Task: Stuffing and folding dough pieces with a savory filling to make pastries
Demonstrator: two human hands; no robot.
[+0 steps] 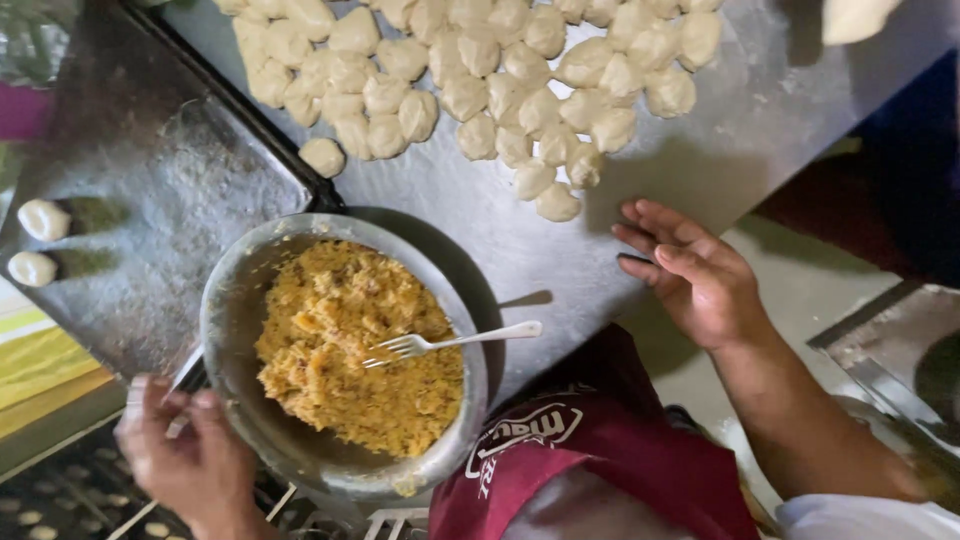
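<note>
Done: two filled balls (38, 243) sat on tray (150, 200) | Left: dough balls (470, 70) heaped, bowl (230, 330) full | left hand (185, 455) apparently gripped the rim | right hand (690, 275) open, empty

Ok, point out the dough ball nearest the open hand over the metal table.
It is the dough ball at the bottom tip of the big cluster, closest to the right hand; all the others lie farther up or left.

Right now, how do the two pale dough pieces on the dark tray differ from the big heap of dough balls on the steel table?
The two pale dough pieces sit apart on the floured dark tray; the heap of dough balls lies crowded and touching on the steel table. The pair looks whiter and smoother, the heap yellower and lumpier. Both are small raw dough portions.
</note>
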